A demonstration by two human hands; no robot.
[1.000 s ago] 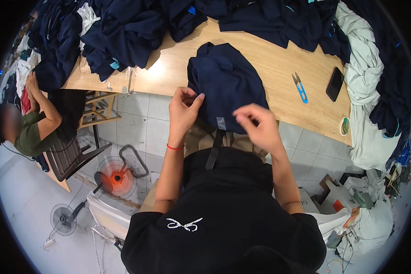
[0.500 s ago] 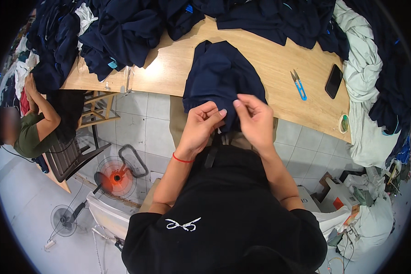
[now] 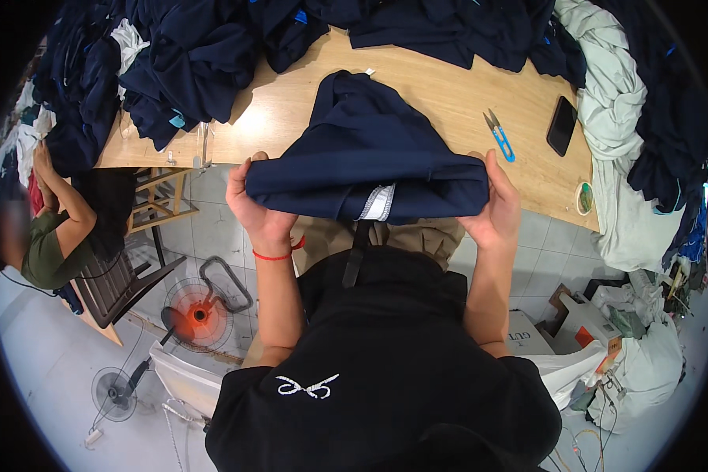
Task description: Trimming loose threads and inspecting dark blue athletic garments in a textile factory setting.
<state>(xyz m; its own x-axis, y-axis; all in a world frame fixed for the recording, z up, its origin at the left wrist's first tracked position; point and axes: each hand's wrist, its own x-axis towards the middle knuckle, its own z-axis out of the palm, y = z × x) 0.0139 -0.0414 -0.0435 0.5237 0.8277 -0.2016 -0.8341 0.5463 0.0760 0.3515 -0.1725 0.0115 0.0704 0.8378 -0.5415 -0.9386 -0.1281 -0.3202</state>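
Note:
Between my two hands a navy garment (image 3: 354, 141) is stretched wide by its open edge at the near side of the table. My left hand (image 3: 261, 208) grips the left end of that edge, thumb on top. At the right end my right hand (image 3: 495, 204) holds it the same way, with the fingers partly hidden under the cloth. A white label (image 3: 377, 202) shows on the inside, near the middle of the edge. The rest of the garment lies bunched on the tabletop. Right of it lie blue-handled thread snips (image 3: 499, 136).
A black phone (image 3: 562, 126) and a small round dish (image 3: 584, 198) sit on the wooden table (image 3: 433, 86) at right. Navy garments (image 3: 189, 63) heap along its far side. Pale cloth (image 3: 613, 94) hangs over the right end. Another person (image 3: 55, 228) works at far left, near a fan (image 3: 198, 315).
My hands were close together at the garment's near edge; they have spread apart and now hold the edge stretched. The white label has come into view.

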